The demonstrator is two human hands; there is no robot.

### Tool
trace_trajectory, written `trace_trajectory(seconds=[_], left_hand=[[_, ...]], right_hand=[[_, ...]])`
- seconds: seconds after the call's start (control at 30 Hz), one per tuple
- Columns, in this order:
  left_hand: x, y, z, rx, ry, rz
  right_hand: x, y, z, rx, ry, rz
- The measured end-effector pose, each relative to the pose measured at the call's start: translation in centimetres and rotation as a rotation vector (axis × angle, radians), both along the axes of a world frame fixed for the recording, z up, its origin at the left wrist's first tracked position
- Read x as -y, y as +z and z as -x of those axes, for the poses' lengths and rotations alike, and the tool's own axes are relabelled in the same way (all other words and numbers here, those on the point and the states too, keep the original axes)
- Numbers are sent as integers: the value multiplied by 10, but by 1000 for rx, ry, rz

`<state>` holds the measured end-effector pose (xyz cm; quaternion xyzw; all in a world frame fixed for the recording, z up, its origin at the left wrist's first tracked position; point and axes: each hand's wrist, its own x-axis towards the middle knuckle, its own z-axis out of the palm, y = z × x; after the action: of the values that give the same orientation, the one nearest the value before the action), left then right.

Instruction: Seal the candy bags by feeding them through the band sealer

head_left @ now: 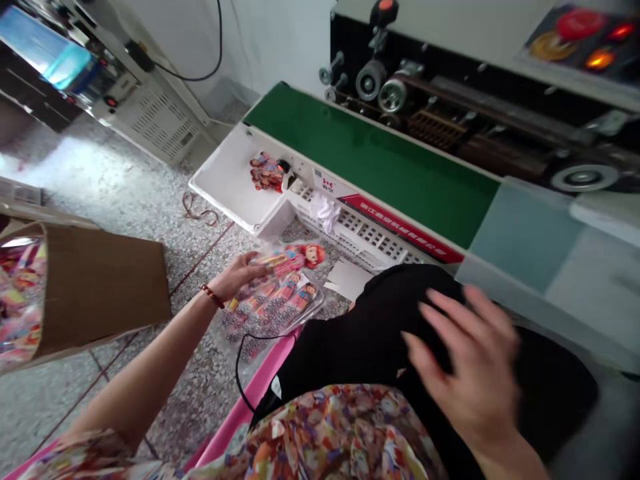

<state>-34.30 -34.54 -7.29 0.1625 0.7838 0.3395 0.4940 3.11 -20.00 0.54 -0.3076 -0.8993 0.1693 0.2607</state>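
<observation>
Packet of clear plastic point(280, 261) showing a red-haired doll point(314, 255) is being gripped by the partly closed left hand point(239, 275), overlapping a transparent, silver-dotted bag point(270, 310). The blurred, empty right hand point(470, 353) is hovering loosely open above black-clothed legs point(370, 327).

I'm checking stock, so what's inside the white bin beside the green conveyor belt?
The white bin holds a small pile of doll figures; anything beneath the top ones is covered.
</observation>
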Motion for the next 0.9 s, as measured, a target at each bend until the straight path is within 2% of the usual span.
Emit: trace_trajectory(seconds=[0.07,0.1,0.2,0.27,0.37,0.47,0.53,0.6,0.67,0.73,0.83,0.9], left_hand=[[-35,48,-25,-8,-150,-116],[-52,70,-40,-13,-209,-147],[-94,119,-89,75,-329,-246],[-114,138,-118,236,-372,-289],[-140,157,-148,443,-477,-313],[-169,170,-168,551,-668,-343],[-193,171,-182,517,-740,-417],[-218,161,-205,341,-719,-560],[-240,141,-236,128,-678,-704],[-257,117,-272,15,-698,-754],[-274,89,-320,-66,-751,-660],[-283,80,-343,-169,-757,-588]], right_hand=[[2,6,39,46,182,-95],[2,8,58,93,222,-115],[-5,11,89,115,225,-173],[-15,14,84,88,159,-196],[-33,25,49,27,75,-185],[-54,43,7,-91,-84,-5],[-73,53,-19,-248,-279,235],[-94,56,-42,-484,-437,490],[-117,53,-64,-706,-493,713],[-137,42,-83,-846,-511,882],[-161,19,-105,-851,-587,984],[-174,7,-116,-771,-672,934]])
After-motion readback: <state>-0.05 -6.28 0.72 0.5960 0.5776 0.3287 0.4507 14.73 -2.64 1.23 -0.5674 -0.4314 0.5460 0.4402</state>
